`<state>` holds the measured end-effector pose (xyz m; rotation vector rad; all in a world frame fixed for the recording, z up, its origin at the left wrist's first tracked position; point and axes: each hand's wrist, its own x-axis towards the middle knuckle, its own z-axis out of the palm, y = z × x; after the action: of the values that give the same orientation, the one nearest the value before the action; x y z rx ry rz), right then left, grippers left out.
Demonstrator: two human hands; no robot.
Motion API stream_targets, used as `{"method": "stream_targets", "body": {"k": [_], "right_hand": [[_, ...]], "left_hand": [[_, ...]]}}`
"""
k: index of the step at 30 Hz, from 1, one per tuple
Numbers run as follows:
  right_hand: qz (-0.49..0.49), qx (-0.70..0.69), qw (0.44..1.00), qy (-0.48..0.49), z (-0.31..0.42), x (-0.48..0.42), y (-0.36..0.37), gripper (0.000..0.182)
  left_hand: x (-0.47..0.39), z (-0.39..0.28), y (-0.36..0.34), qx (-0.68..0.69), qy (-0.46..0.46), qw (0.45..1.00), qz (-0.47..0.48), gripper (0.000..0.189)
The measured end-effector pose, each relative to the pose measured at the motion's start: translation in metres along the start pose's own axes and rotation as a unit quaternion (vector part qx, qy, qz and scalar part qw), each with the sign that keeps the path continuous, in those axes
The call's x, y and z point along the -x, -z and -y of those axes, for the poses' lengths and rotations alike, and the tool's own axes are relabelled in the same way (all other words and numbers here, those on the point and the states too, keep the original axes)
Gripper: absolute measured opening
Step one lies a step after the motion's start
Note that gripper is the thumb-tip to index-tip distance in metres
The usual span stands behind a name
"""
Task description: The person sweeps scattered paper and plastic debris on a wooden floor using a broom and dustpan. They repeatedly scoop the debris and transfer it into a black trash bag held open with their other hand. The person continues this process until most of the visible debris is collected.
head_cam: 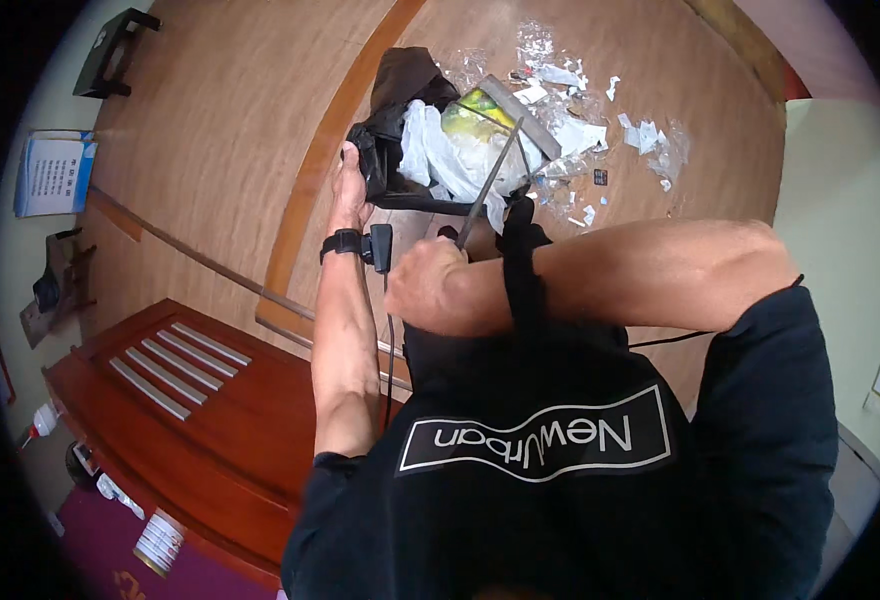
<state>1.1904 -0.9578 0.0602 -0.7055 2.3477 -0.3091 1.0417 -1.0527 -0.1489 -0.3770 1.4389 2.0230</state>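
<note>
My left hand [351, 187] holds the rim of a black plastic bag [374, 161], its fingers partly hidden behind the plastic. Inside the bag's opening lie crumpled white plastic [428, 142] and a yellow-green printed wrapper [477, 112]. My right hand [428, 281] is closed around a thin dark rod [494, 172] that slants up over the bag. The rod's far end meets or overlaps a grey flat bar [522, 116] lying across the bag's right side; whether they are joined I cannot tell.
Scraps of clear film [537, 45] and torn white paper [582, 136] litter the wooden floor [680, 67] beyond the bag. Several pale strips [196, 356] lie on a red-brown wooden table [222, 442] at the lower left. A dark stool [109, 56] stands at the upper left.
</note>
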Motion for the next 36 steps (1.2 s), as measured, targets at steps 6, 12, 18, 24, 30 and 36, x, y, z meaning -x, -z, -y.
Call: {"method": "stream_targets", "body": {"k": [6, 12, 18, 24, 30, 36], "right_hand": [[-0.058, 0.023, 0.998, 0.01, -0.003, 0.008, -0.001, 0.014], [-0.048, 0.026, 0.998, 0.007, -0.016, 0.005, 0.003, 0.015], [-0.016, -0.037, 0.999, 0.009, 0.025, 0.013, 0.017, 0.012], [-0.095, 0.039, 0.995, -0.014, -0.03, -0.017, 0.011, 0.016], [-0.058, 0.032, 0.998, -0.012, -0.021, -0.001, 0.031, 0.016], [-0.076, 0.05, 0.996, -0.003, -0.035, -0.014, 0.073, 0.024]], "left_hand": [[0.009, -0.007, -0.012, -0.009, 0.012, 1.0, 0.006, 0.058], [0.003, -0.005, -0.011, -0.042, 0.018, 0.999, 0.021, 0.06], [0.005, -0.007, 0.006, -0.049, -0.006, 0.998, 0.028, 0.061], [0.009, -0.008, -0.004, -0.032, 0.04, 0.996, 0.066, 0.063], [-0.002, 0.004, 0.007, -0.018, 0.066, 0.998, 0.0, 0.061], [-0.017, 0.015, 0.024, 0.021, 0.013, 1.0, -0.005, 0.059]]}}
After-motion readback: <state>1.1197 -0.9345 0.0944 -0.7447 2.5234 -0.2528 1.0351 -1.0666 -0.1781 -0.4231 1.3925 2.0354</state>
